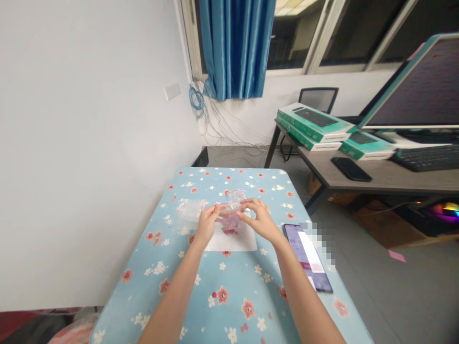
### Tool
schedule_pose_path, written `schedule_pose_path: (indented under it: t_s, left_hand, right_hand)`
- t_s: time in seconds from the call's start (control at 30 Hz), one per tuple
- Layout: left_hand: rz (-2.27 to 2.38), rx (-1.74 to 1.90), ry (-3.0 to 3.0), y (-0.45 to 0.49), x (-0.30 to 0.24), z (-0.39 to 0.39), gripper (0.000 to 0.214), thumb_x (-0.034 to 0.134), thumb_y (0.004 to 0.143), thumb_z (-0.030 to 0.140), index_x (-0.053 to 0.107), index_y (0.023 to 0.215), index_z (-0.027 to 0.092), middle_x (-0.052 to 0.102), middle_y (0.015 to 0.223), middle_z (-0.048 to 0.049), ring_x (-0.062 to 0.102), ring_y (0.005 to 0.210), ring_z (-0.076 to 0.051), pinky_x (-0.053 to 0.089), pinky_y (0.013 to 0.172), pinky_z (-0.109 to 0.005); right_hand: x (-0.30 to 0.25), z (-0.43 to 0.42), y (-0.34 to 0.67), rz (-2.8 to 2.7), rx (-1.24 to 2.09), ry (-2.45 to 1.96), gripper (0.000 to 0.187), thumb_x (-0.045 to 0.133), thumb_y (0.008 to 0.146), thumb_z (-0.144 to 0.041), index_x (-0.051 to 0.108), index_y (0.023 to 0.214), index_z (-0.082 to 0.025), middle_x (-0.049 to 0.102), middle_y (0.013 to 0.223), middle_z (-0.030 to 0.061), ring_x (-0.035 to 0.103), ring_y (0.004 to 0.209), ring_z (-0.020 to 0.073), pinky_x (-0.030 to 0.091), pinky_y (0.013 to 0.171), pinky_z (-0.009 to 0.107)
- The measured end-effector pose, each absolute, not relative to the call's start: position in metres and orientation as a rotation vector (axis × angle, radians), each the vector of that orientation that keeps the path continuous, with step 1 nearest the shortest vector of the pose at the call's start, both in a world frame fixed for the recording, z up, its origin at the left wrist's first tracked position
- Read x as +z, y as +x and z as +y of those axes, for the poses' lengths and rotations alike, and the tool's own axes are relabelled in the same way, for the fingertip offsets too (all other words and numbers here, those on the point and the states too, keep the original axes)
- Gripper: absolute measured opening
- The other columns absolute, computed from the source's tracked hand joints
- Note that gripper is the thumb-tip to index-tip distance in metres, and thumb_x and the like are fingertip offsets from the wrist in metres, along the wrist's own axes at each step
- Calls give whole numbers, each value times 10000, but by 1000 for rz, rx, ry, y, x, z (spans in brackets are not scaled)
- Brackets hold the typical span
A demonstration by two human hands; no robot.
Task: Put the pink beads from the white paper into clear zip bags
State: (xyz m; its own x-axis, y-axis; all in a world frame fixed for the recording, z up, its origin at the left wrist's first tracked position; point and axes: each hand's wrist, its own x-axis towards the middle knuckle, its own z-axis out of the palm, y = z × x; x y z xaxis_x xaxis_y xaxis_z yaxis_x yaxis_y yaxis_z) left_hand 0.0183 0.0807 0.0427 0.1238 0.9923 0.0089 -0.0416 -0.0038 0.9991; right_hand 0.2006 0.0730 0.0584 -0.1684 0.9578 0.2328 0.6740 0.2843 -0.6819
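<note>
My left hand [207, 220] and my right hand [256, 217] both pinch the top edge of a small clear plastic bag [229, 213] holding small pink-red pieces. The bag hangs just above a white sheet [236, 241] lying on the blue floral table [229, 296]. A few of the red pieces [229, 231] lie on the sheet under the bag. More empty clear bags [190, 209] lie on the table just left of my left hand, and another clear bag [236, 194] lies behind the held one.
A phone [308, 258] with its screen lit lies near the table's right edge. To the right stands a grey desk [358, 179] with green keyboard boxes [315, 125], a dark phone [351, 168], a keyboard and a monitor [416, 86]. A white wall runs along the left.
</note>
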Motion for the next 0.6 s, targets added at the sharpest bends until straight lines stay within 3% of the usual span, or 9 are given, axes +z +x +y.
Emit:
schedule_pose_path:
  t_s: [0.13,0.27,0.43,0.6]
  left_hand:
    - [1094,1208,1020,23,48,94,628,490,764,666,640,1027,116,725,862,-122,661,644,-175,503,561,-265]
    - [1121,1177,991,30,42,109,576,515,768,628,613,1048,134,713,916,-119,654,640,-144,493,535,-228]
    - [1319,1056,1217,33,22,126,428,683,696,425,616,1005,135,687,804,-64,635,616,-122,486,537,-208]
    - [1487,1035,1352,27,4,146,349,676,683,244,607,1002,121,658,709,-29,599,537,-117,471,529,-222]
  right_hand:
    - [47,78,202,-1958,708,-1448,165,583,829,-370,691,810,-248,604,1117,50,463,1116,253,289,965,461]
    - [35,85,205,-1840,680,-1486,163,575,826,-348,681,779,-232,604,1112,58,466,1111,250,298,962,453]
    - [18,95,210,-1693,575,-1621,206,560,817,-387,690,796,-228,605,1093,76,468,1087,274,319,923,465]
    - [11,109,198,-1732,539,-1759,202,572,803,-372,709,820,-224,586,1106,83,432,1101,299,305,909,479]
